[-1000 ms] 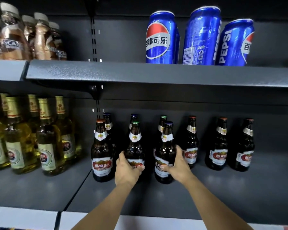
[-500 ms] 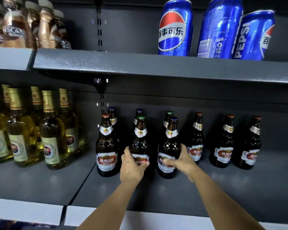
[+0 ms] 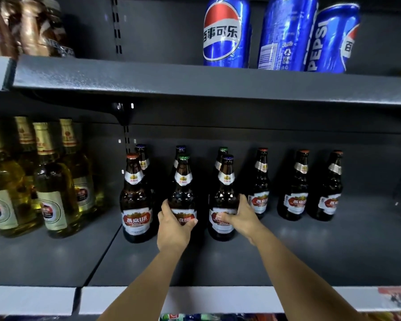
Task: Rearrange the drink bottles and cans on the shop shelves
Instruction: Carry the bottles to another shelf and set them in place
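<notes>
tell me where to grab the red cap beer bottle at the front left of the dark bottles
Grip the red-capped bottle round its wide lower body at the label, coming straight in from the front. It stands upright at the front of its row, with another bottle close behind it and the left hand already on the green-capped bottle to its right, so front and left are the free sides.

Both bare forearms extend forward and upward from the bottom edge, converging slightly toward the middle. Left hand (image 3: 173, 228): fingers and thumb curled round a brown bottle (image 3: 182, 193), thumb at right across the label. Right hand (image 3: 242, 217): wrapped round the neighbouring brown bottle (image 3: 225, 195), thumb lying across its label, fingers apparently behind the glass and largely hidden. Wrists straight, hands near, not touching.
</notes>
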